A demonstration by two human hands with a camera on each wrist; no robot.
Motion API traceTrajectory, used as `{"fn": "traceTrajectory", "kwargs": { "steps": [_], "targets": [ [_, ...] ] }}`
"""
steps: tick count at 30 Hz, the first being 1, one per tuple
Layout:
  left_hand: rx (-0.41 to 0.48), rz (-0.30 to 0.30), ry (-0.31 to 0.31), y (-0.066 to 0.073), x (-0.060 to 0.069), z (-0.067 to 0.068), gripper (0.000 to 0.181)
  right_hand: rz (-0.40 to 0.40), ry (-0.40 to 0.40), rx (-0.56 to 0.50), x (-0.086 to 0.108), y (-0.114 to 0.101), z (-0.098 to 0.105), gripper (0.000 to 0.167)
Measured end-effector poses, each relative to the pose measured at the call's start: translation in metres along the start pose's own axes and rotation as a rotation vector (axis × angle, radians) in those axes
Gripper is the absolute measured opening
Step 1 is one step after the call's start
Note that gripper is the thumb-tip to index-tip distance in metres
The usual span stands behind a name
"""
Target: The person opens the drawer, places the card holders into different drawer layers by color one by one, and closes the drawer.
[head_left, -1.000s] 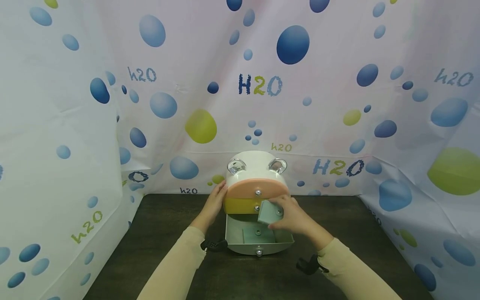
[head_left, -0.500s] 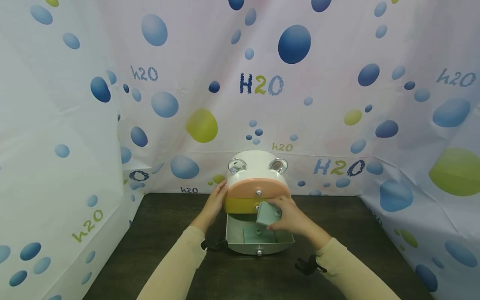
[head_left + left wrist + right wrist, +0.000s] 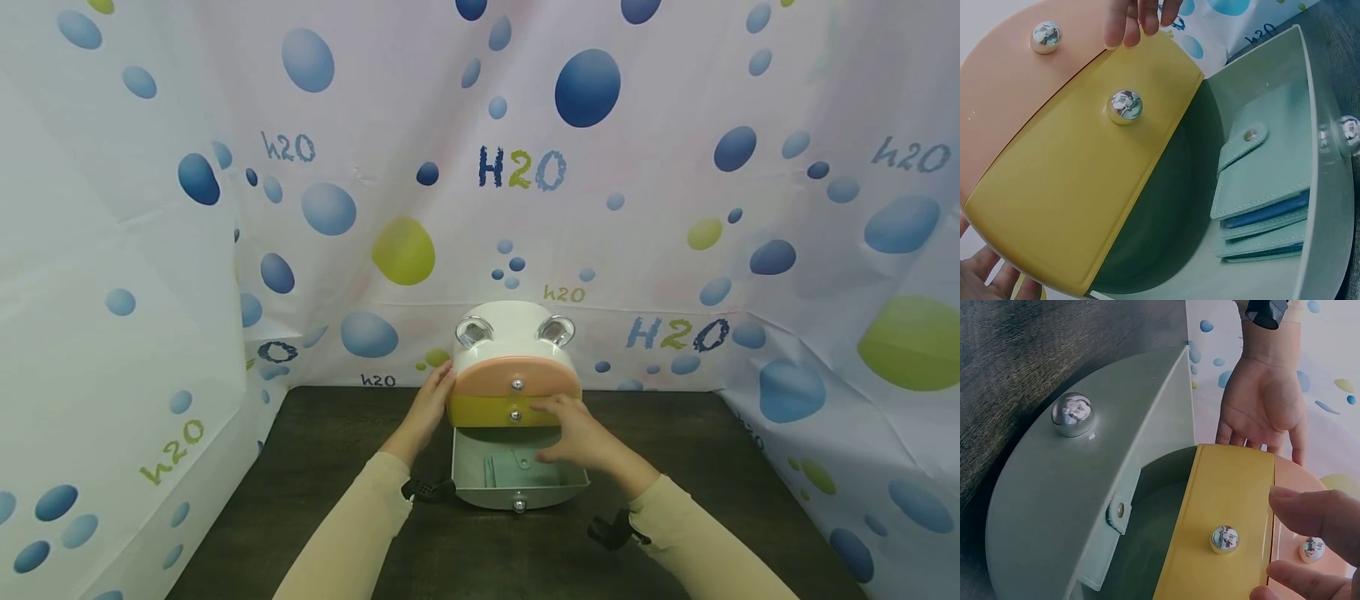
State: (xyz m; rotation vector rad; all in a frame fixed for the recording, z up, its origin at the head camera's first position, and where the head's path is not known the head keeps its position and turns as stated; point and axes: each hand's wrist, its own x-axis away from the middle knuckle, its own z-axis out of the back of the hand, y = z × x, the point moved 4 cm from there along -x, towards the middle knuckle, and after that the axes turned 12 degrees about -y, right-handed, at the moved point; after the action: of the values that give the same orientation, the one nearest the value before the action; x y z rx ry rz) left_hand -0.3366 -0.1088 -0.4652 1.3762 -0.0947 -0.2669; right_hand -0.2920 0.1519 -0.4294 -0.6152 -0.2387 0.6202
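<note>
A small drawer cabinet (image 3: 501, 329) with a white top and knobbed drawers stands at the table's back. Its bottom green drawer (image 3: 468, 454) is pulled out. Inside lie two mint-green snap wallets, the upper wallet (image 3: 1266, 156) resting on the lower wallet (image 3: 1266, 240). My left hand (image 3: 427, 412) rests against the cabinet's left side with its fingers fairly straight. Just above the drawer's right part, my right hand (image 3: 581, 433) holds nothing; thumb and fingers are spread apart in front of the yellow drawer (image 3: 480, 411).
Above the yellow drawer sits a closed orange drawer (image 3: 487, 379). Two silver ear-like rings, including the right ring (image 3: 556, 331), stick out from the cabinet's top. A dark tabletop (image 3: 487, 558) lies below, and a patterned curtain (image 3: 645, 250) hangs close behind.
My right hand has let go of the wallet it held, which now lies on the other one in the green drawer. The left hand has stayed at the cabinet's side.
</note>
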Motion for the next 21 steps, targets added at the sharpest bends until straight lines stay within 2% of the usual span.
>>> {"fn": "traceTrajectory", "kwargs": {
  "steps": [21],
  "targets": [
    [0.004, 0.004, -0.008, 0.0015, 0.0005, -0.0003, 0.062, -0.009, 0.024, 0.001, 0.0062, -0.0004, -0.0013, 0.071]
  ]
}}
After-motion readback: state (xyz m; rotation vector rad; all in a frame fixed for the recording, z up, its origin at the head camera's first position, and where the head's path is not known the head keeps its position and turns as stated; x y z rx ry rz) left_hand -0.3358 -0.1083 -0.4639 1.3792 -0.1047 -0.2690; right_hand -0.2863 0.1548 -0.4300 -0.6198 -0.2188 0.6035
